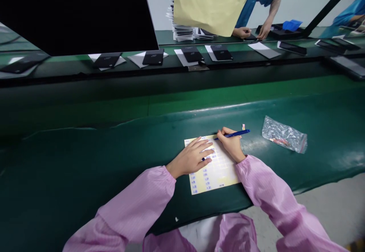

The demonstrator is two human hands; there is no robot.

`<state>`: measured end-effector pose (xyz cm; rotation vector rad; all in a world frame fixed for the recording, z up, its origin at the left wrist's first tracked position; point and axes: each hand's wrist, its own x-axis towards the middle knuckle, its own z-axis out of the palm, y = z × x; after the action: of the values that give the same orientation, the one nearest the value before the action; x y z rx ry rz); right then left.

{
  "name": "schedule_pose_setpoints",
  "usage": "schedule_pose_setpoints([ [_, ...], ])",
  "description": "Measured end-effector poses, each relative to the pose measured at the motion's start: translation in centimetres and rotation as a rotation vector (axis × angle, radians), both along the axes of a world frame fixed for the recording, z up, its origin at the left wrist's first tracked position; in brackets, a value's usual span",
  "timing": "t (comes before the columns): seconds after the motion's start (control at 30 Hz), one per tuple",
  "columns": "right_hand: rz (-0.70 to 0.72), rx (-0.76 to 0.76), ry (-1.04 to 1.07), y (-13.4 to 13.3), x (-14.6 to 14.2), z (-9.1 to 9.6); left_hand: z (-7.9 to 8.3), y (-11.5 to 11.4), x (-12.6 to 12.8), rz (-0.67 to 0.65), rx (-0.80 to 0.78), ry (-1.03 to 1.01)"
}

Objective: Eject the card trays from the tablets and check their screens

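Observation:
A sheet of pale yellow paper (225, 172) with rows of blue handwriting lies on the green mat in front of me. My left hand (194, 157) rests flat on its left part with the fingers spread; a small dark blue cap-like piece (203, 159) shows by the thumb and forefinger. My right hand (231, 143) grips a blue pen (238, 133), whose tip is at the upper part of the sheet. Part of the writing is covered by both hands. A tiny pale tag (243, 126) lies just beyond the pen.
A clear zip bag (285, 134) with small reddish pieces lies to the right. Beyond the green table (85, 160) runs a belt (128, 69) with several black flat packs (192, 54) on white sheets. A dark screen (80, 16) hangs upper left. A co-worker in blue (259, 4) handles something opposite.

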<state>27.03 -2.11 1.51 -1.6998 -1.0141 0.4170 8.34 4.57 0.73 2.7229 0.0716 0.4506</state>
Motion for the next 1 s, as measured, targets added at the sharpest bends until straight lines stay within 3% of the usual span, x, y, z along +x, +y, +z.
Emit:
schedule_pose_setpoints([
  [1.0,-0.062,0.006,-0.015,-0.16,0.23,0.13,0.13,0.12,-0.03,-0.001,-0.017,0.04],
])
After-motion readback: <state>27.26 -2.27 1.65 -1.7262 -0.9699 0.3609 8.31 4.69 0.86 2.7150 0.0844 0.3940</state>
